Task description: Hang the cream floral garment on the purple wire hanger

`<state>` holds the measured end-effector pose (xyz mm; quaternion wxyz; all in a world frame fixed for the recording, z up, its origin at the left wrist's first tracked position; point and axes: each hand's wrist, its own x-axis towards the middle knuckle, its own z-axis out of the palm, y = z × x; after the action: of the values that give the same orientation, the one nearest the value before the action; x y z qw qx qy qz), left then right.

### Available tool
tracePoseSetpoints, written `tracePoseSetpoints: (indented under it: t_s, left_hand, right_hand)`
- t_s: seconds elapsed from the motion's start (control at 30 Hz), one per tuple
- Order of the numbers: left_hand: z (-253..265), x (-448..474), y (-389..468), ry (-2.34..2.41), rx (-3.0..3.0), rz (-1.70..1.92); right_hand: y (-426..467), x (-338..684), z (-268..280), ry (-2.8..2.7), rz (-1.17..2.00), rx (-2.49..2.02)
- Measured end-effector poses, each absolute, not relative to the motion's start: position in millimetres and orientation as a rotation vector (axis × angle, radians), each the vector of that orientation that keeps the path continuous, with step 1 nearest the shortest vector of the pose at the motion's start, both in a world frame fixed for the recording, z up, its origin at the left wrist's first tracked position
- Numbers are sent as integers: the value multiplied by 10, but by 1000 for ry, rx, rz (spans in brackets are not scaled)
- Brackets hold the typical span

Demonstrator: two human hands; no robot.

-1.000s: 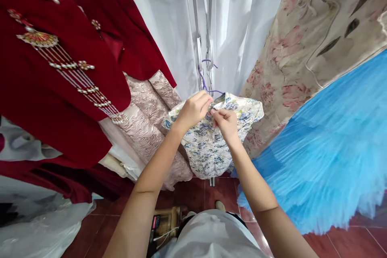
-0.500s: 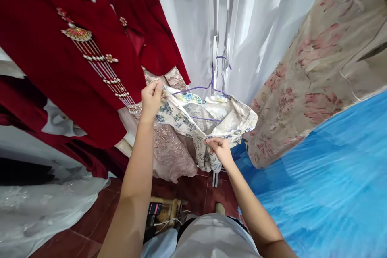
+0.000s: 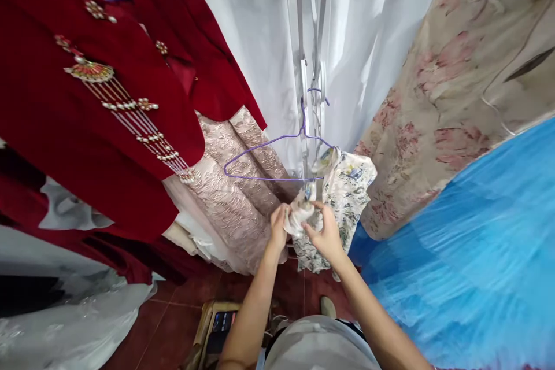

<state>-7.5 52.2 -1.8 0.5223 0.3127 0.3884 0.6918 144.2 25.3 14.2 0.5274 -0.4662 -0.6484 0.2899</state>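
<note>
A white blouse with a blue and yellow floral print hangs by one shoulder from the right arm of a purple wire hanger. The hanger's left arm is bare. My left hand is closed on the bunched, loose edge of the blouse, below the hanger's bottom bar. Close beside it, my right hand pinches the same gathered cloth between thumb and fingers. The fold between my hands is partly blurred, so which part of the blouse it is I cannot tell.
Red velvet garments with beaded ornaments hang on the left, beside a pink brocade dress. White cloth and metal rack poles are behind. A rose-print dress and blue tulle hang on the right.
The blouse's left shoulder has come off the hanger. My left hand has moved right and down with that cloth, meeting my right hand; the hanger's left arm is now exposed.
</note>
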Motion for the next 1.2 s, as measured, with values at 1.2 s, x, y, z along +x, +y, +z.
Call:
tracePoseSetpoints:
  t_s: [1.2]
  left_hand:
    - [925,-690,-76,1433,1897,1025]
  right_hand:
    - [1493,2458,1717,-1648,1340,-883]
